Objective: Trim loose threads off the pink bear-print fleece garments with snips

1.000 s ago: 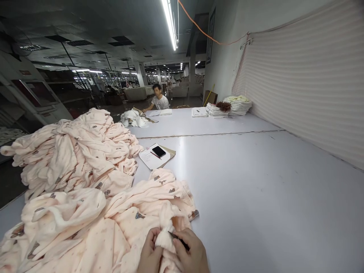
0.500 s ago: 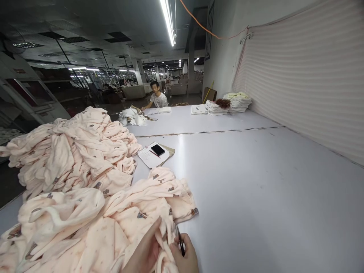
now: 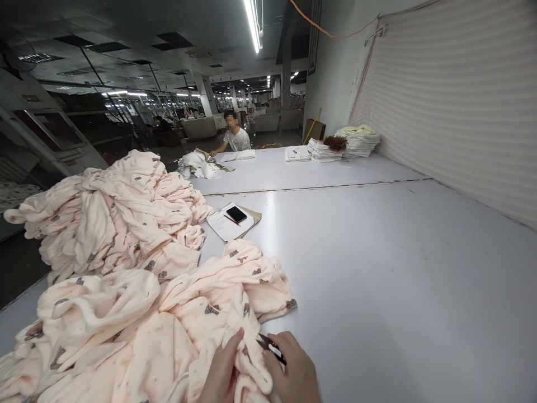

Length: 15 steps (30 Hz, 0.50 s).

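One heap of peach fabric lies at left, a printed peach garment nearer on the table; the left hand touches its folds — fingers hidden, so its grip cannot be told — and the right hand clasps dark snips beside them.

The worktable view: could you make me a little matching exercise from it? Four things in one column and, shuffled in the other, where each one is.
Things:
1. Phone
2. Scissors
3. Left hand
4. Orange cord

Places:
A. Touching the pink cloth
B. Up high, by the wall
C. Lying on the papers
D. Held in the right hand

Right pairs: 1-C, 2-D, 3-A, 4-B.
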Each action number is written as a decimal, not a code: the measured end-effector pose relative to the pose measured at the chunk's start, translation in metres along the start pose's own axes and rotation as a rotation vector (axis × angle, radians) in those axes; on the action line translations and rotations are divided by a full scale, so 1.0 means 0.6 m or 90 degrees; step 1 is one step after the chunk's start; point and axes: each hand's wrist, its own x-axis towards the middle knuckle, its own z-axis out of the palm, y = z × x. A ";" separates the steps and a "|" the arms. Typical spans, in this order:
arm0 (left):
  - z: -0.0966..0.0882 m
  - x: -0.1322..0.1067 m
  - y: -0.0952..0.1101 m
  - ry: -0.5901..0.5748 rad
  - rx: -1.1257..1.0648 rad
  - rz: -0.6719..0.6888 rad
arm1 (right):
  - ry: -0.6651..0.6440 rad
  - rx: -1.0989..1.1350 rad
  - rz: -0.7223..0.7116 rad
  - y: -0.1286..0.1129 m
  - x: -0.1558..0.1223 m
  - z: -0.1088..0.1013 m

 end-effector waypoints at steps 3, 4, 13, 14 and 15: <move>0.002 -0.004 0.002 -0.016 -0.047 -0.031 | -0.024 -0.077 -0.053 -0.011 0.007 -0.006; 0.002 -0.005 0.002 -0.017 -0.056 -0.038 | -0.020 -0.093 -0.059 -0.009 0.008 -0.005; 0.000 -0.003 -0.003 -0.010 -0.021 -0.028 | 0.010 -0.144 -0.095 0.033 -0.002 0.018; -0.002 -0.001 -0.005 -0.002 0.001 -0.009 | 0.023 -0.135 -0.082 0.035 -0.003 0.020; -0.005 -0.001 -0.007 0.005 0.034 0.022 | 0.035 -0.114 -0.061 0.038 -0.004 0.021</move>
